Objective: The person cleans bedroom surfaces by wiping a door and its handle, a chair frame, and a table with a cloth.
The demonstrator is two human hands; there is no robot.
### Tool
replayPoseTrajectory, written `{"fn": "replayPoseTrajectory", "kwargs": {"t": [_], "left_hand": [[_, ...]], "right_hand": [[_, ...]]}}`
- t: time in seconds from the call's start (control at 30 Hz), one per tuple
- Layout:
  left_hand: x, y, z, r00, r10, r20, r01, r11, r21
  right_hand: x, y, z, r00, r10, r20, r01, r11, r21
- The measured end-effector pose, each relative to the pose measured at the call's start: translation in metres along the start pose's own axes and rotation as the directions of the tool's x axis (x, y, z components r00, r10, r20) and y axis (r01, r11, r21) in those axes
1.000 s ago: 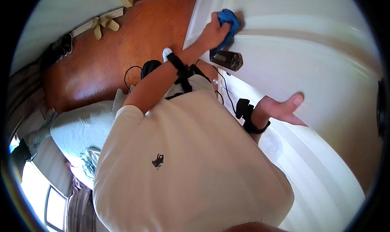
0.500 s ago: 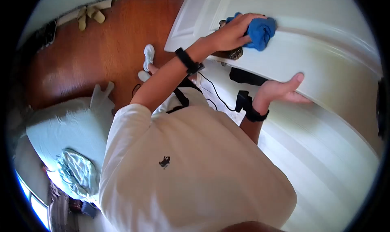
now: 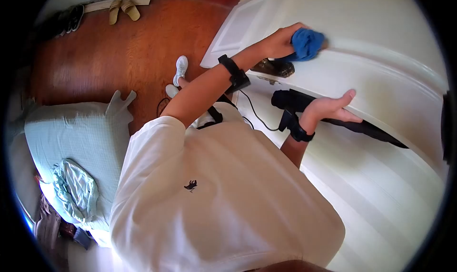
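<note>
My left hand (image 3: 285,39) is closed around a bunched blue cloth (image 3: 307,44), pressed to the face of the white door (image 3: 381,72). Just below the cloth is the dark, ornate handle plate (image 3: 273,68). On the right, my right hand (image 3: 333,108) is at the door's edge, its thumb raised on the front side. The other fingers reach behind the edge and are partly hidden. Both wrists wear black straps with small devices.
A bed or padded seat with a pale cover (image 3: 76,134) and a crumpled light-green cloth (image 3: 76,188) is at left. Tan slippers (image 3: 123,10) and dark shoes (image 3: 71,19) line the wall. A black cable (image 3: 259,117) hangs near me. Something dark (image 3: 288,99) shows beyond the door edge.
My left hand and the blue cloth have moved right and slightly down across the door, away from its far edge. More of the dark item shows beyond the door edge.
</note>
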State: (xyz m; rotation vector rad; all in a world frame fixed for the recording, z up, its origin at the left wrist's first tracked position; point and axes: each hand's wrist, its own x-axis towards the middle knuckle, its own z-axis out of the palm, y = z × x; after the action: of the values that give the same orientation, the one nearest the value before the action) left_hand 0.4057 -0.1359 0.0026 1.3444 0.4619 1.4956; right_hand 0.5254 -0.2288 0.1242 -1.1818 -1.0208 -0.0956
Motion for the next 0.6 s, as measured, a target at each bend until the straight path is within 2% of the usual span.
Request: {"fn": "replayPoseTrajectory", "kwargs": {"t": [0.03,0.1,0.17,0.2,0.23,0.27,0.3,0.33,0.4,0.43,0.5,0.53,0.57,0.6], "left_hand": [[0.006,0.016,0.004,1.000,-0.002,0.009,0.002,1.000,-0.006],[0.020,0.044,0.009,0.980,0.173,-0.102,-0.185,0.975,-0.120],[0.017,0.059,0.000,0.967,0.157,-0.202,-0.212,0.934,-0.287],[0.007,0.076,-0.019,0.977,0.077,-0.198,-0.084,0.996,-0.030],[-0.001,0.034,-0.038,0.944,0.153,-0.291,-0.160,0.987,0.001],[-0.019,0.035,-0.060,0.942,0.023,-0.333,0.013,0.994,0.105],[-0.033,0.040,-0.070,0.919,-0.128,-0.373,0.029,0.965,-0.260],[-0.064,0.029,-0.087,0.895,-0.266,-0.359,-0.032,0.763,-0.646],[-0.096,0.046,-0.103,0.853,-0.333,-0.401,0.138,0.886,-0.443],[-0.107,0.043,-0.107,0.844,-0.341,-0.414,0.134,0.882,-0.452],[-0.131,0.038,-0.108,0.820,-0.500,-0.278,0.409,0.852,-0.327],[-0.134,0.046,-0.096,0.814,-0.536,-0.224,0.432,0.816,-0.385],[-0.136,0.046,-0.084,0.757,-0.626,-0.185,0.506,0.741,-0.441],[-0.145,0.035,-0.064,0.689,-0.680,-0.249,0.551,0.716,-0.428]], "right_hand": [[0.000,0.002,0.000,1.000,0.002,-0.021,-0.002,1.000,0.007],[-0.001,0.011,0.002,0.999,0.004,-0.051,-0.004,1.000,0.010],[0.000,0.014,0.000,0.999,-0.007,-0.038,0.011,0.996,0.086],[0.002,0.015,-0.001,0.997,-0.070,-0.020,0.071,0.993,0.094],[0.003,0.014,-0.001,0.997,-0.075,-0.017,0.076,0.993,0.089],[0.002,0.012,0.000,0.997,-0.077,-0.019,0.079,0.993,0.083],[0.001,0.008,0.002,0.997,-0.077,-0.021,0.078,0.994,0.082],[0.000,0.003,0.004,0.997,-0.075,-0.015,0.076,0.993,0.088],[0.000,-0.009,0.008,0.996,-0.023,0.092,0.019,0.999,0.047],[0.001,-0.008,0.009,0.994,-0.023,0.111,0.019,0.999,0.041],[-0.001,-0.003,0.008,0.994,-0.107,0.020,0.104,0.986,0.127],[-0.002,-0.004,0.010,0.995,-0.098,0.030,0.093,0.986,0.141],[-0.002,-0.009,0.013,0.996,-0.087,0.027,0.084,0.990,0.118],[-0.003,-0.011,0.013,0.997,-0.077,0.024,0.074,0.993,0.087]]}}
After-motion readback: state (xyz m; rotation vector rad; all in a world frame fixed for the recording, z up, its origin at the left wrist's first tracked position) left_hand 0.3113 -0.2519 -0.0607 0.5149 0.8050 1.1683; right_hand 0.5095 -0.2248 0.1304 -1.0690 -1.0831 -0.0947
